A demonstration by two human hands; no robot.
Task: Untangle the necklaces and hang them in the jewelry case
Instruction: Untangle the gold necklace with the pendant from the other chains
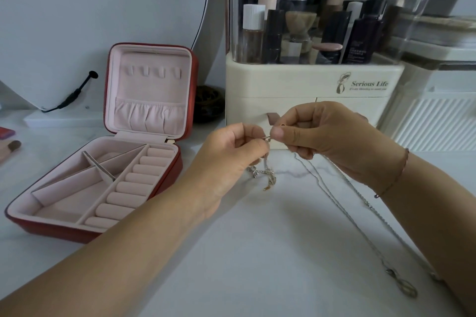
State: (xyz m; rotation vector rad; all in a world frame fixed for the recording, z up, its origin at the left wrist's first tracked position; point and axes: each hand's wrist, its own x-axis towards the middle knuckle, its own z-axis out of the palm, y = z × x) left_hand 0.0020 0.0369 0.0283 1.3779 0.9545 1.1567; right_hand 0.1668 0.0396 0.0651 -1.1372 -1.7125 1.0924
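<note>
My left hand (233, 157) and my right hand (319, 136) meet above the white marble table, both pinching a thin necklace chain at the same spot. Below the left hand hangs a tangled bunch of chains (265, 175) with small silver and gold charms, touching the table. A long silver necklace (342, 201) trails from under my right hand toward the lower right and ends in an infinity-shaped pendant (404, 284). The red jewelry case (164, 180) stands open at the left, pink inside. Its upright lid (152, 90) shows small hooks and a gathered pocket, with nothing hanging there.
A cream cosmetics organizer (314, 100) full of bottles stands right behind my hands. A round mirror (98, 20) with a black cable leans at the back left. A dark bowl (208, 103) sits behind the case. A makeup brush (10, 149) lies at the far left edge.
</note>
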